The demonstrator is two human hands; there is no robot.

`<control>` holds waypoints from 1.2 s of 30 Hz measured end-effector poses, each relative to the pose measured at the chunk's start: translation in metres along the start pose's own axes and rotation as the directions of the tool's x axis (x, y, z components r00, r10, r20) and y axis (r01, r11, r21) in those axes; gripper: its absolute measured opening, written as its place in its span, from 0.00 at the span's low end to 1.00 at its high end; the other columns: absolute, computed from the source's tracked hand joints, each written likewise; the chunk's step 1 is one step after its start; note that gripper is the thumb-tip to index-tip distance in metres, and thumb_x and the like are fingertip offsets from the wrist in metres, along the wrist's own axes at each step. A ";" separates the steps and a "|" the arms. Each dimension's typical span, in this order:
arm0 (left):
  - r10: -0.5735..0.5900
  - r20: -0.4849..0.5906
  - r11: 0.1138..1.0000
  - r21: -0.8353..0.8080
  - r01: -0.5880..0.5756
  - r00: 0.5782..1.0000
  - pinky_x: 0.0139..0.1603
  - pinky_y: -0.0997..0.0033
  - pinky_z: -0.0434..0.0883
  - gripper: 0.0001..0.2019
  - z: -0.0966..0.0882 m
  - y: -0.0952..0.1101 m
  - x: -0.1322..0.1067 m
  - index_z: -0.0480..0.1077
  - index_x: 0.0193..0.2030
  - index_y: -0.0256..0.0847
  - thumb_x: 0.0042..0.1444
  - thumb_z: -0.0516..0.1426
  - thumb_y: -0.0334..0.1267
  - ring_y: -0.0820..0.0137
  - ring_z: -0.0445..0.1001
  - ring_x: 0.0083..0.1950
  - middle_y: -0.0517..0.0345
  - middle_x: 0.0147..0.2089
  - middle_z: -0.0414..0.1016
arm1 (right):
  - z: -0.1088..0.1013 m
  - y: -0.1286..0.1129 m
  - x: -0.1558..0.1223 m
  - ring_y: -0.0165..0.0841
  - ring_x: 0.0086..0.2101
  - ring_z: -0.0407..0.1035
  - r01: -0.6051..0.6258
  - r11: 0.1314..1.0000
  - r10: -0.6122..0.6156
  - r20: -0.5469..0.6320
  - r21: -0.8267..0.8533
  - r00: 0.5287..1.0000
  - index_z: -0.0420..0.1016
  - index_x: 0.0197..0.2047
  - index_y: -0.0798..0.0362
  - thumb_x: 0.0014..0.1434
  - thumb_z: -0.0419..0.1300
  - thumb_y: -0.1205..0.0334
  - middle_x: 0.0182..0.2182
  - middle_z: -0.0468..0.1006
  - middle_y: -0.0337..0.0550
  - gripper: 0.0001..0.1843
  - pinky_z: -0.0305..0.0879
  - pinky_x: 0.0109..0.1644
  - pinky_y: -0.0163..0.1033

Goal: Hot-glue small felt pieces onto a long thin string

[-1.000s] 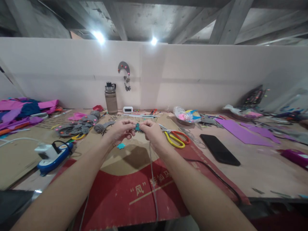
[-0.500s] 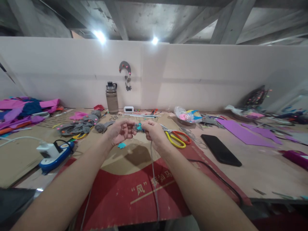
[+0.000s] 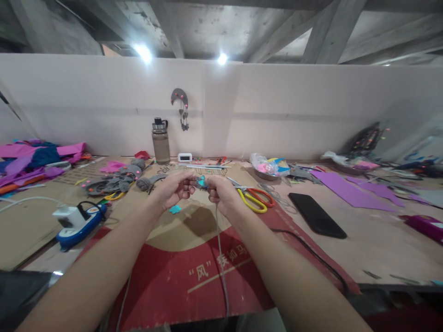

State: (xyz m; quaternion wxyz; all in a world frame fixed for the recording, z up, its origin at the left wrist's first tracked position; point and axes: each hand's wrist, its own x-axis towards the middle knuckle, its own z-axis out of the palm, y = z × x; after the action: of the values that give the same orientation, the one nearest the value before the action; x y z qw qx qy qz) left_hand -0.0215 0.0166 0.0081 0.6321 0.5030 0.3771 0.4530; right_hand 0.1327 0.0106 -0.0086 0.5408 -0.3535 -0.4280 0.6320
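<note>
Between my two hands is a small turquoise felt piece [image 3: 201, 181], pinched from both sides above the cardboard. My left hand [image 3: 178, 189] has its fingertips closed on the left edge of it. On the right edge, my right hand [image 3: 221, 190] holds it with thumb and curled fingers. A grey cord [image 3: 221, 263] hangs down from below my right hand towards the front edge. Below my left hand lies a flat turquoise flower cut-out [image 3: 175, 209]. The exact shape of the held piece is partly hidden by my fingers.
Scissors with yellow and orange handles [image 3: 254, 198] lie right of my hands, then a black phone [image 3: 316, 214]. A bottle [image 3: 161, 143] and small clock [image 3: 184, 157] stand behind. At left are a blue power strip [image 3: 81, 226] and grey felt pieces [image 3: 114, 181].
My fingers have shifted slightly around the turquoise piece, and it has turned a little. Everything on the table stays where it was.
</note>
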 end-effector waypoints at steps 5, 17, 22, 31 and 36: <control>0.057 -0.169 0.998 0.013 -0.055 0.984 0.16 0.83 0.55 0.04 -0.010 -0.003 0.008 0.67 0.28 0.34 0.47 0.57 0.33 0.82 0.61 0.19 0.59 0.24 0.68 | -0.002 0.000 0.004 0.17 0.14 0.37 -0.017 0.994 0.020 -0.022 0.111 1.000 0.50 0.21 0.51 0.35 0.57 0.65 0.13 0.48 0.23 0.15 0.29 0.17 0.28; 0.191 -0.219 0.979 0.117 -0.168 0.957 0.13 0.81 0.42 0.13 -0.022 -0.017 0.016 0.53 0.20 0.40 0.47 0.54 0.39 0.83 0.44 0.14 0.69 0.16 0.51 | -0.004 0.002 0.008 0.17 0.14 0.37 0.014 0.997 -0.011 -0.034 0.078 0.999 0.50 0.20 0.51 0.35 0.57 0.64 0.13 0.48 0.24 0.15 0.29 0.17 0.28; 0.231 -0.282 0.972 0.115 -0.206 0.931 0.17 0.80 0.54 0.13 -0.026 -0.022 0.022 0.60 0.22 0.37 0.46 0.57 0.43 0.82 0.54 0.17 0.65 0.19 0.60 | -0.004 0.002 0.009 0.18 0.14 0.37 0.022 0.996 -0.019 -0.036 0.081 0.999 0.50 0.20 0.51 0.35 0.57 0.63 0.13 0.48 0.24 0.15 0.30 0.17 0.28; 0.254 -0.201 0.967 0.077 -0.243 0.946 0.24 0.77 0.62 0.11 -0.022 -0.017 0.018 0.67 0.26 0.34 0.45 0.61 0.42 0.79 0.63 0.22 0.61 0.23 0.66 | -0.001 0.001 0.008 0.17 0.14 0.37 -0.018 0.998 0.019 -0.020 0.059 1.000 0.51 0.20 0.51 0.35 0.56 0.63 0.13 0.48 0.24 0.13 0.29 0.17 0.28; 0.268 -0.128 0.964 0.036 -0.265 0.955 0.29 0.77 0.64 0.12 -0.022 -0.014 0.014 0.69 0.31 0.34 0.43 0.64 0.38 0.78 0.66 0.25 0.58 0.30 0.71 | 0.000 -0.001 0.007 0.17 0.14 0.38 -0.033 0.997 0.036 -0.047 0.069 0.998 0.53 0.20 0.52 0.35 0.57 0.63 0.12 0.49 0.24 0.12 0.31 0.17 0.27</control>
State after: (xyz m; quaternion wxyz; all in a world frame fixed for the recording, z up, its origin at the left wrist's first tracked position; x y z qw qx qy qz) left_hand -0.0348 0.0351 -0.0106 0.5344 0.5241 0.3509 0.5626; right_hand 0.1316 0.0172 -0.0076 0.5516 -0.3576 -0.3869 0.6466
